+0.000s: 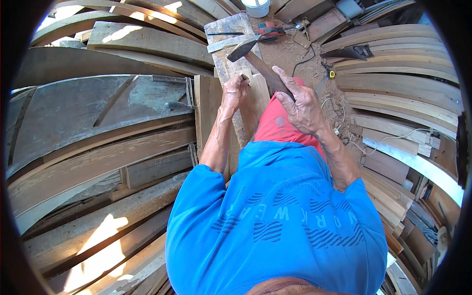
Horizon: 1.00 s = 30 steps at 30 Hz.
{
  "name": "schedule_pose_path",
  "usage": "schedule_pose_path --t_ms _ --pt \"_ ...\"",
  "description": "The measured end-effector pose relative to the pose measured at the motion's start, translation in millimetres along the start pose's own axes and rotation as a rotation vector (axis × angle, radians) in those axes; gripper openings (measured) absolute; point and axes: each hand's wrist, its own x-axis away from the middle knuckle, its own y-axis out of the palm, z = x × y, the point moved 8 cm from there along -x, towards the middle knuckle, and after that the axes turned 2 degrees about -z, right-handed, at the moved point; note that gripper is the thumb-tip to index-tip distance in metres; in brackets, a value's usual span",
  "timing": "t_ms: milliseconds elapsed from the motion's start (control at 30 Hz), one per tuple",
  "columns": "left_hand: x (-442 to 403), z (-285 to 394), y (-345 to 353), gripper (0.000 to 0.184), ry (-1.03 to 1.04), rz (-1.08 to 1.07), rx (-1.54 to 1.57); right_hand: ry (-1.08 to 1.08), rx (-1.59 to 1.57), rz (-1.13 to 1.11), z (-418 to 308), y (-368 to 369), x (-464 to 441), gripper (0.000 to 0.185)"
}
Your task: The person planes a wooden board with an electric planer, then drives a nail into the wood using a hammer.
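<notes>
A hammer (263, 70) with a dark metal head and a brown wooden handle is gripped in my right hand (301, 104); its head points up and to the left, above the work surface. My left hand (236, 92) is closed in a pinch at the upper end of a light wooden piece (251, 110). What its fingertips hold is too small to make out. Beneath the hammer head lies a narrow board (223, 45) across a worn, paint-stained plank (236, 25). A thin black tool (225, 33) rests on that plank.
A red power tool (269, 31) with a cord sits on the sawdust-covered floor, below a white bucket (256, 7). A handsaw (350, 52) and a yellow tape measure (332, 74) lie to the right. Stacked boards (103, 162) line the left; more timber (403, 83) lines the right.
</notes>
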Motion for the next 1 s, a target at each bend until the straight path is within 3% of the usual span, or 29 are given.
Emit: schedule_pose_path --t_ms 267,433,733,833,933,1000 --pt "-4.6 -4.7 7.9 0.007 0.071 -0.071 -0.061 -0.111 0.022 0.081 2.7 3.2 -4.4 0.057" --pt "-9.5 -4.3 6.0 0.006 0.038 -0.095 -0.012 0.030 0.052 0.022 22.3 7.2 -0.4 0.058" --pt "-12.8 -2.6 3.3 0.006 0.039 -0.106 -0.029 0.069 0.062 0.053 26.7 4.6 0.8 0.058" --pt "-9.7 -7.4 3.1 0.007 0.061 -0.072 -0.044 0.061 0.258 -0.049 41.4 19.2 -4.8 0.057" --pt "-6.9 -3.7 0.2 0.008 0.075 -0.058 -0.076 0.219 0.437 -0.281 60.3 29.2 -11.9 0.057" --pt "-9.3 -1.3 -1.3 0.007 0.071 -0.045 -0.065 0.058 0.256 -0.098 27.3 9.5 -18.3 0.057"
